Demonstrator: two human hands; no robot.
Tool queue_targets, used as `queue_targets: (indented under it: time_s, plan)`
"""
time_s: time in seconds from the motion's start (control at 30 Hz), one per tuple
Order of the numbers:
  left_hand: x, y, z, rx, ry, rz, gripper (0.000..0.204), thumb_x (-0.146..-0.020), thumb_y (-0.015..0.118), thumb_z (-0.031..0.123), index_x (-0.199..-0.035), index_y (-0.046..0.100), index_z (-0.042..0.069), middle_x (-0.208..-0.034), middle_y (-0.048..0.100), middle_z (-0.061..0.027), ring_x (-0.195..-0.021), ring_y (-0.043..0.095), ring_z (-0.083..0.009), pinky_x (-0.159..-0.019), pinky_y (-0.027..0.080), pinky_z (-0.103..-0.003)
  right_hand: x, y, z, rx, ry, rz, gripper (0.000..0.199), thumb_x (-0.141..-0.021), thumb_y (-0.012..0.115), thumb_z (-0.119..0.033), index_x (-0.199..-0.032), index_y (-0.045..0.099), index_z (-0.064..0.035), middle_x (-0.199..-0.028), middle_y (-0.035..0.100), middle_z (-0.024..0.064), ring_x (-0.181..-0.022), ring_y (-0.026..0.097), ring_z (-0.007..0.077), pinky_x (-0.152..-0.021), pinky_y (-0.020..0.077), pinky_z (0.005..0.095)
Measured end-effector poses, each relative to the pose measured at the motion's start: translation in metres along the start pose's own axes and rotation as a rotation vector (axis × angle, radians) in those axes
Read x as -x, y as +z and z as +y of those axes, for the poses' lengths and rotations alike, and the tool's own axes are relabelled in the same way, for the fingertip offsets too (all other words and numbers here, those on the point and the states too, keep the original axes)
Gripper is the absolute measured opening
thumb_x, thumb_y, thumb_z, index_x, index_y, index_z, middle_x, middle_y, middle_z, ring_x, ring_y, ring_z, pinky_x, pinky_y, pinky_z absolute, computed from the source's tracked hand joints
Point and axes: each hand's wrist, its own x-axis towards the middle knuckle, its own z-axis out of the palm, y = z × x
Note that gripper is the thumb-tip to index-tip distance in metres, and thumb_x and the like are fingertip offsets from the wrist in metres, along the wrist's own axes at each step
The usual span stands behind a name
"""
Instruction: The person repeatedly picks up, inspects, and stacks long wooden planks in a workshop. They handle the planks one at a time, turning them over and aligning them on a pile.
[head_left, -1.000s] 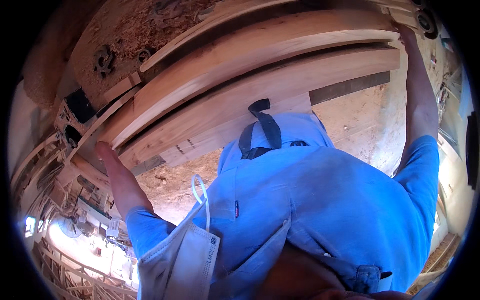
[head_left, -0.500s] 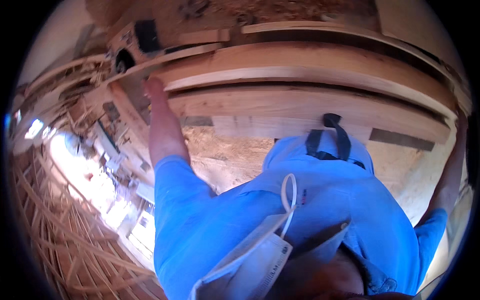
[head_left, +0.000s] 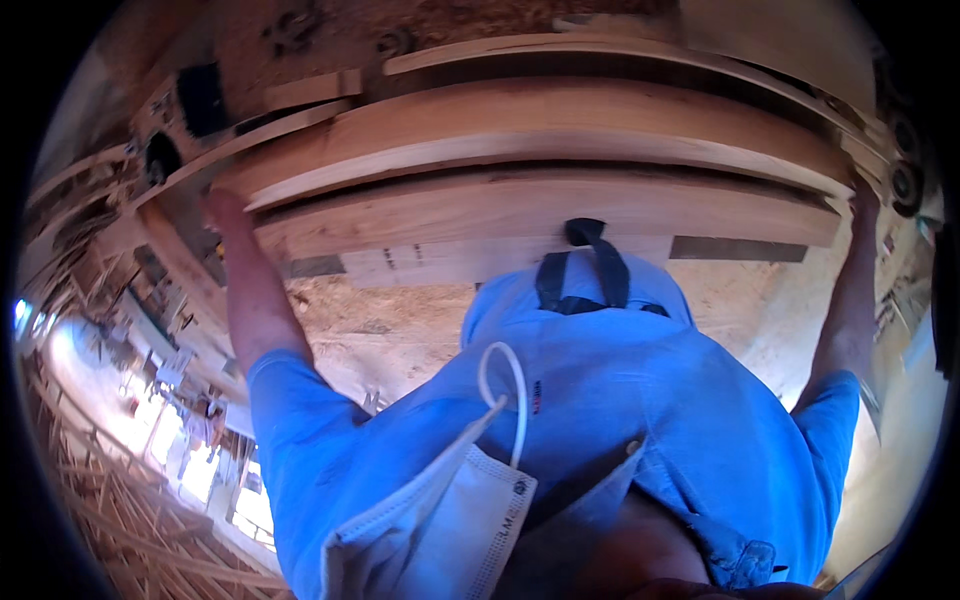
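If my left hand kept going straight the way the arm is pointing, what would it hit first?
The left hand is already at the end of the wooden plank stack, so it meets that wood at once. Beyond it sits a dark machine part, though depth is unclear.

The left hand [head_left: 222, 205] and the right hand [head_left: 865, 195] grip opposite ends of stacked wooden planks [head_left: 540, 170]; a white face mask [head_left: 440, 520] hangs over the blue shirt [head_left: 600, 420].

Beneath you, a sawdust-strewn floor [head_left: 400, 330] carries the work. Long wooden planks [head_left: 540, 150] span it from left to right, stacked one over another beyond your body. At your far left, dark machinery [head_left: 200, 100] stands beside the planks' end.
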Motion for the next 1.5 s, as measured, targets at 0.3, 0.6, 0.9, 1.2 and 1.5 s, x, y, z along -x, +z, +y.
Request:
queue_targets:
  time_s: [0.3, 0.6, 0.9, 1.2, 1.5]
  plan:
    - [-0.01, 0.072, -0.025, -0.362, 0.22, 0.17, 0.021, -0.093, 0.053, 0.016, -0.095, 0.073, 0.012, -0.096, 0.071, -0.0071, -0.095, 0.066, -0.0216, -0.092, 0.046, -0.034, 0.098, 0.023, -0.043, -0.18, -0.035, 0.061, 0.051, -0.078, 0.074, -0.05, -0.115, 0.071, -0.0145, -0.098, 0.069, -0.0036, -0.084, 0.06, 0.0107, -0.068, 0.0383, 0.028]
    - [-0.041, 0.139, -0.067, 0.316, 0.158, 0.372, 0.032, -0.098, 0.046, 0.024, -0.098, 0.071, 0.004, -0.091, 0.072, -0.0157, -0.082, 0.069, -0.0337, -0.07, 0.054, -0.047, 0.13, 0.01, -0.037, -0.054, 0.121, -0.03, 0.06, -0.081, 0.072, -0.05, -0.125, 0.064, -0.0114, -0.117, 0.065, 0.0046, -0.108, 0.058, 0.0183, -0.098, 0.0375, 0.0388]
    - [-0.02, 0.064, -0.046, 0.366, 0.235, 0.137, 0.033, -0.097, 0.041, 0.02, -0.11, 0.07, 0.009, -0.1, 0.07, -0.0208, -0.095, 0.067, -0.0357, -0.077, 0.052, -0.047, 0.117, 0.045, -0.057, -0.246, 0.182, 0.235, 0.067, -0.082, 0.077, -0.043, -0.127, 0.061, 0.0036, -0.123, 0.063, 0.0131, -0.107, 0.06, 0.0199, -0.094, 0.0455, 0.0334]
    - [0.011, 0.027, -0.038, 1.656, -0.65, 0.012, 0.044, -0.093, 0.048, 0.031, -0.113, 0.067, -0.003, -0.109, 0.069, -0.0114, -0.085, 0.065, -0.0234, -0.075, 0.05, -0.032, 0.076, 0.011, 0.004, -0.819, -0.034, 0.279, 0.018, -0.087, 0.069, -0.021, -0.09, 0.069, -0.0037, -0.078, 0.064, 0.004, -0.07, 0.06, 0.017, -0.068, 0.0506, 0.0316]
    - [0.125, -0.027, -0.068, 2.076, -0.269, -0.106, 0.043, -0.096, 0.049, 0.023, -0.136, 0.055, 0.008, -0.134, 0.058, -0.0073, -0.111, 0.063, -0.0231, -0.092, 0.052, -0.035, 0.16, 0.021, -0.004, -1.307, -0.156, 0.47, 0.027, -0.082, 0.059, -0.011, -0.104, 0.064, 0.0049, -0.101, 0.066, 0.015, -0.095, 0.065, 0.0287, -0.086, 0.0534, 0.0371]
